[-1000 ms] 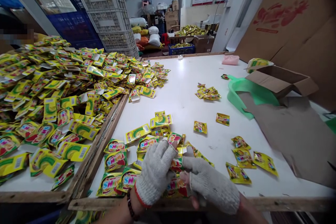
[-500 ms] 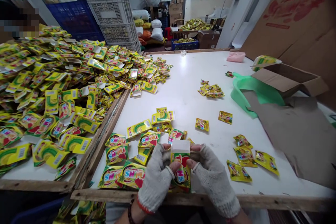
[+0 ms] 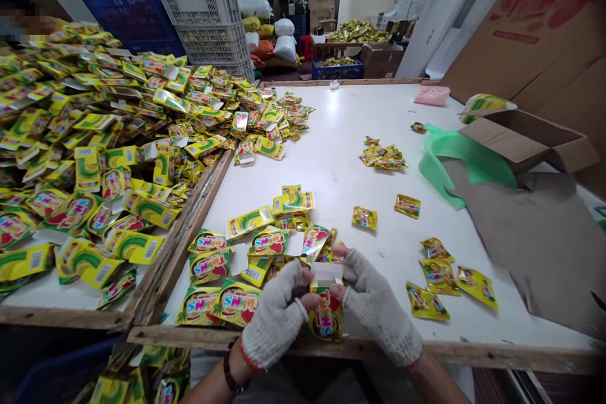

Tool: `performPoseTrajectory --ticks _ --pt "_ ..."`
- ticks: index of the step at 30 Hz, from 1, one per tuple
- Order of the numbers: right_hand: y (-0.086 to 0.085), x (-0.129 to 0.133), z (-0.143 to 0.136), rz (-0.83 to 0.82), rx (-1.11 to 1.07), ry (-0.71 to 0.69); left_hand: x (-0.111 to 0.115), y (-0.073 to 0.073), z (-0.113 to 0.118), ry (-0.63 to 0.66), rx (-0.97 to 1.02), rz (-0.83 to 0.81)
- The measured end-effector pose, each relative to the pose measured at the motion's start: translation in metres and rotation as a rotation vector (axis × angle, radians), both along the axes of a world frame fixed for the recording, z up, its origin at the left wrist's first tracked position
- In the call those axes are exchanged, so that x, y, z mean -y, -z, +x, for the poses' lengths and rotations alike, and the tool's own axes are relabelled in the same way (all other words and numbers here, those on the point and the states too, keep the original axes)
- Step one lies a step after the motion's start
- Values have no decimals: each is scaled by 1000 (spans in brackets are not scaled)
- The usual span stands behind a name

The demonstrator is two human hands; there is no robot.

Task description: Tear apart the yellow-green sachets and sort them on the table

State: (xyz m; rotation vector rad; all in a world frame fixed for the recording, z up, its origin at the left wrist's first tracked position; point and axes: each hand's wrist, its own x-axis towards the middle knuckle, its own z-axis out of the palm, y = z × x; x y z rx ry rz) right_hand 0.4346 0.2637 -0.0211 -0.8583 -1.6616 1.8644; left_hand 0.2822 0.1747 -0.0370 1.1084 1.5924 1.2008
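A small yellow and green candy box (image 3: 326, 314) with "TWINS" lettering stands upright at the table's front edge, its white top flap showing. My left hand (image 3: 277, 315), in a white fingerless glove, grips the box's left side with thumb and fingers. My right hand (image 3: 381, 309), gloved alike, holds the right side, its thumb on the front and its index finger raised by the flap. Left of my hands lie several similar boxes (image 3: 237, 303), some with white flaps out. Small yellow candy sachets (image 3: 438, 274) lie to the right.
A big heap of boxes (image 3: 118, 139) covers the left side behind a wooden strip (image 3: 189, 233). At right are a green plastic scoop-like piece (image 3: 445, 164), a grey cardboard sheet (image 3: 530, 240) and an open carton (image 3: 525, 139). More sachets (image 3: 383, 156) lie mid-table.
The view has shifted slightly. Both hands still hold the box; the white flap at its top now looks shorter and tipped back, and my right index finger is raised higher.
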Motion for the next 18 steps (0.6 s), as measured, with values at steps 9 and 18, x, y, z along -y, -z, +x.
performPoseTrajectory --ticks 9,18 --pt "-17 -2 4 394 233 -69 5 -6 -2 50 51 -20" --pt "-24 -8 11 578 198 -190 8 -12 -3 103 -210 65"
